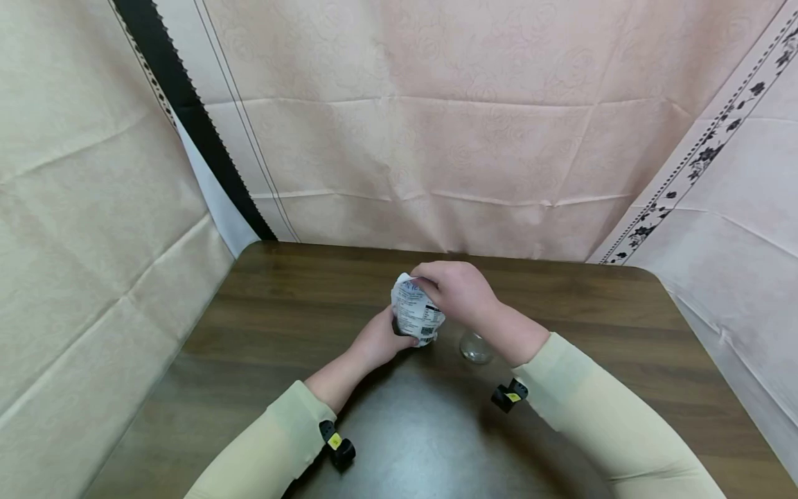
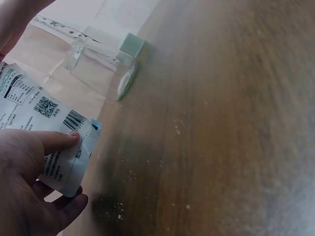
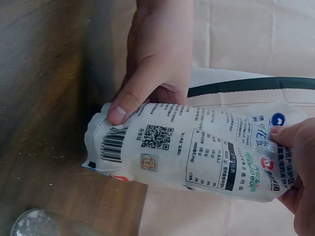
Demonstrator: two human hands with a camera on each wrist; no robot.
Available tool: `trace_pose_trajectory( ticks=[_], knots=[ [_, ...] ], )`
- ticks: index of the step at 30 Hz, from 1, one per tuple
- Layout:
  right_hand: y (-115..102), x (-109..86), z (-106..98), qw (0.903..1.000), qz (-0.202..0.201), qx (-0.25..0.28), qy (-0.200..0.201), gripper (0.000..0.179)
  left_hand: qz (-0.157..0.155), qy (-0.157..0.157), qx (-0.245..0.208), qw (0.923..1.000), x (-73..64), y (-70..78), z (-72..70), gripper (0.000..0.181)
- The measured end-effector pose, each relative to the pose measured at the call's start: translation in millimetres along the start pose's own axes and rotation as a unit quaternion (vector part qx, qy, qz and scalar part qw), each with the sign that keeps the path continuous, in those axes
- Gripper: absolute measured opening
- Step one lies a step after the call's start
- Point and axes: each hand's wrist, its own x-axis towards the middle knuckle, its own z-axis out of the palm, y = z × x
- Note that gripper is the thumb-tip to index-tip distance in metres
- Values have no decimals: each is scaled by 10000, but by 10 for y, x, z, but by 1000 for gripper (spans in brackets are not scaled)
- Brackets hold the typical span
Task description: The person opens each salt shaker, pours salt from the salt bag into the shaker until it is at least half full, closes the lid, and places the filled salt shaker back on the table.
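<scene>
A white printed bag of salt [image 1: 416,312] is held up between both hands above the table. My left hand [image 1: 382,339] grips its lower end, thumb flat over the print beside the barcode in the right wrist view. At the upper end, my right hand [image 1: 458,291] pinches the bag's top edge between thumb and fingers. A clear glass jar [image 1: 475,348] stands on the table just right of the bag, partly behind my right wrist. White grains cover the jar's bottom in the left wrist view.
Beyond the jar is a pale green block [image 2: 132,45]. White grains lie scattered on the brown wooden table [image 1: 280,305] below the bag. Patterned cloth [image 1: 436,138] hangs behind the table's far edge and along both sides.
</scene>
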Motion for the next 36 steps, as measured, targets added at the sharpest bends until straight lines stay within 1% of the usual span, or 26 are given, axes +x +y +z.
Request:
trace_pose_trajectory(
  ticks=[3,7,11,15,18,22,24,27,31,34,36],
  knots=[
    [-2,6,-50,9999,-29,24,123,10,57,-38,-50,10000,-8,38,-21,64],
    [3,6,-116,9999,54,55,104,10,59,-145,-123,9998,-24,77,-43,60],
    [19,-17,-166,9995,240,170,64,9,156,-208,-109,9996,-25,76,-53,56],
    [49,-72,-192,9988,418,242,46,10,213,-283,-118,9993,-23,67,-56,58],
    [71,-113,-205,9984,505,259,66,10,157,-383,-160,9990,-26,47,-53,61],
    [84,-150,-233,9977,583,333,102,10,121,-438,-228,9987,-27,17,-50,62],
    [91,-169,-249,9972,634,373,110,10,137,-422,-279,9986,-26,12,-49,62],
    [105,-197,-275,9963,737,428,139,11,160,-437,-525,9975,-24,3,-42,60],
    [139,-229,-306,9938,943,567,155,10,256,-383,-866,9952,-11,-22,-24,56],
    [159,-254,-330,9913,1126,672,123,9,333,-272,-1000,9941,0,-32,-10,54],
    [169,-274,-343,9891,1269,740,88,8,316,-190,-1107,9932,9,-35,-4,55]
  ],
)
